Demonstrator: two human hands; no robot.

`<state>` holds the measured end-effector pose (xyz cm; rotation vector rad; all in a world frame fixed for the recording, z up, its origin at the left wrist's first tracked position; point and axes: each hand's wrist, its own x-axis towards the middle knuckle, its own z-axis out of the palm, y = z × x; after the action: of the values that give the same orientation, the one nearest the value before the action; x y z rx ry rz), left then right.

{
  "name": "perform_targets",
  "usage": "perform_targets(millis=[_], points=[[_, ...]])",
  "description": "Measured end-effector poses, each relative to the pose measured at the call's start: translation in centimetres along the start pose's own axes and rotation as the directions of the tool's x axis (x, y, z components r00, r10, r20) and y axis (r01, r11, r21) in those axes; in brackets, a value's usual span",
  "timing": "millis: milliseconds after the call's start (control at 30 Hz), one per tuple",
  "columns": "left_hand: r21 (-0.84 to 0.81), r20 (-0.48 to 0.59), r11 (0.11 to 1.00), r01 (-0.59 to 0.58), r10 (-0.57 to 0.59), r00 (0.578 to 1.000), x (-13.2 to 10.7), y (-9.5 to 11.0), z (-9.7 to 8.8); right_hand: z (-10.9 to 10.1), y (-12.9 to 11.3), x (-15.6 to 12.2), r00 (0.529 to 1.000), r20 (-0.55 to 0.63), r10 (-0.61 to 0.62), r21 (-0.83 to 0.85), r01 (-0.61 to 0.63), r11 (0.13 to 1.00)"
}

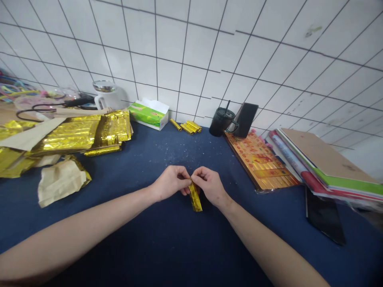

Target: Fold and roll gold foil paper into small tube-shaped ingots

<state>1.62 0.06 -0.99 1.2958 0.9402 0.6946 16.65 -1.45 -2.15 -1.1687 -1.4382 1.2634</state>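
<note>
Pinching a narrow strip of folded, shiny gold foil (195, 198) between them, the left hand (170, 183) and the right hand (209, 185) nearly meet above a navy blue cloth tabletop (143, 167). Both hands are closed narrowly, their fingers curled over the strip's upper end, while its lower end hangs out below them toward the cloth. Ahead of the hands lie a few small rolled gold foil sticks (188, 126), beside a green-and-white tissue box (149, 114). Farther off to the left of the hands sits a large pile of crinkled gold foil sheets (86, 133), with a crumpled beige paper wrapper (61, 183) nearer the left hand. Ahead and to the right of the right hand are a black tumbler with a straw (223, 121) and a propped black phone (245, 119). A flat orange-and-gold printed packet (259, 163) lies closer to that hand, and a stack of colourful folders (326, 167) sits beyond it. White square tiles (191, 48) rise behind everything.
</note>
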Motion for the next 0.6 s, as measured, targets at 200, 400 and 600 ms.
perform_targets(millis=[200,400,600], points=[[0.025,0.0,0.999,0.032,-0.032,0.999,0.0,0.35,-0.47,-0.22,0.07,0.06,1.0,0.001,-0.019,-0.024,0.019,1.0],[0.058,-0.015,0.997,0.048,-0.047,0.999,0.01,0.37,-0.45,-0.15,0.16,0.07,1.0,-0.007,-0.018,-0.032,0.018,0.999],[0.144,-0.032,0.989,0.024,-0.02,0.999,-0.17,0.54,-0.11,-0.16,0.13,-0.03,1.0,-0.001,-0.026,-0.049,0.026,0.998]])
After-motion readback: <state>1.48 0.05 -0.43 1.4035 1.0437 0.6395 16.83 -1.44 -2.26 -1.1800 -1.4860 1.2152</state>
